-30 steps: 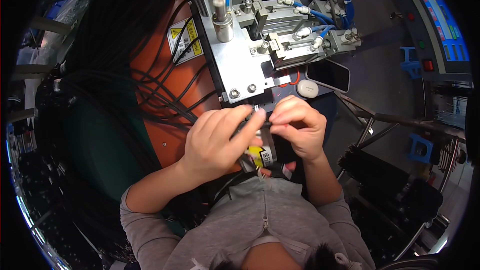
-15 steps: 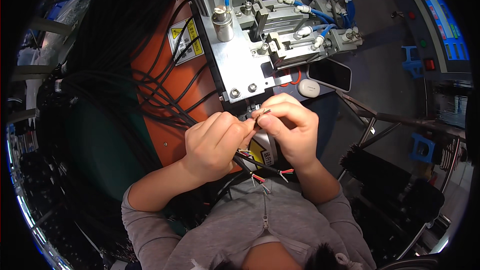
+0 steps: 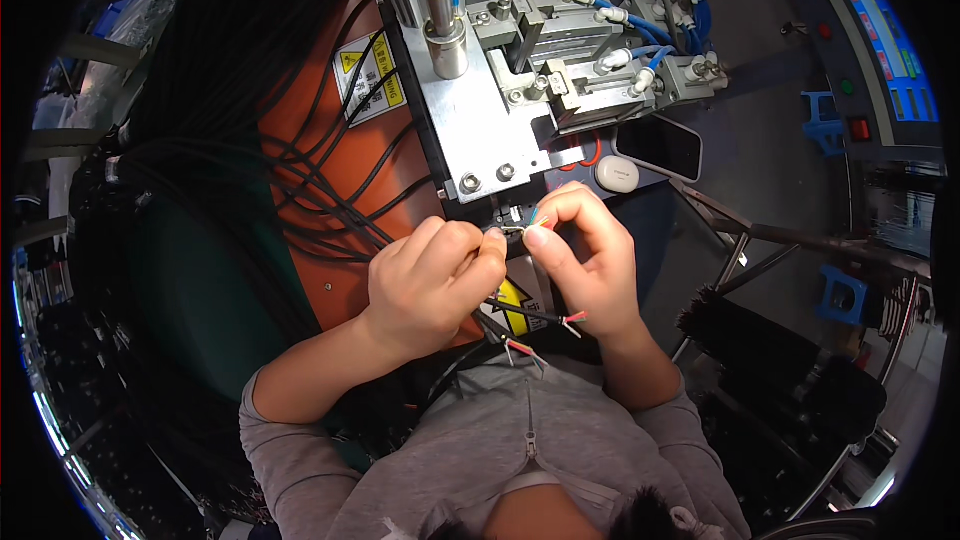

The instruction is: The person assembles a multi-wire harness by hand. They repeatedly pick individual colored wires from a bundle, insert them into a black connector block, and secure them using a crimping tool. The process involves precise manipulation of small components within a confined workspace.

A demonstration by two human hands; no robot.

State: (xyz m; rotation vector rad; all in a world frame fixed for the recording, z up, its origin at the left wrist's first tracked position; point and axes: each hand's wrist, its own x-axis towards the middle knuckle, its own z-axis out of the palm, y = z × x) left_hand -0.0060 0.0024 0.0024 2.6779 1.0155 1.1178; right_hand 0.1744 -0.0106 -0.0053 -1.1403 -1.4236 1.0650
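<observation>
My left hand (image 3: 428,280) is closed, its thumb and forefinger pinched around a cable end that its fingers mostly hide. Close beside it, my right hand (image 3: 597,265) pinches thin coloured wires (image 3: 534,220) between thumb and forefinger. Teal, red and pale strands show at the fingertips, just in front of the metal fixture (image 3: 478,145). Below the hands hang more black cables with bared ends: one fans out red and white wires (image 3: 573,319), another shows red, white and bluish wires (image 3: 521,348) near my grey top.
Blue air hoses (image 3: 694,5) run to the fixture's cylinders. A phone (image 3: 660,148) and a white rounded case (image 3: 617,174) lie at its right. Black cables (image 3: 335,205) cross the orange panel (image 3: 325,285) on the left. A lit screen (image 3: 885,50) stands far right.
The coloured wires now spread out at my right fingertips, where a dark strip showed before. My fingertips have moved slightly apart. The fixture's upright metal pin has risen.
</observation>
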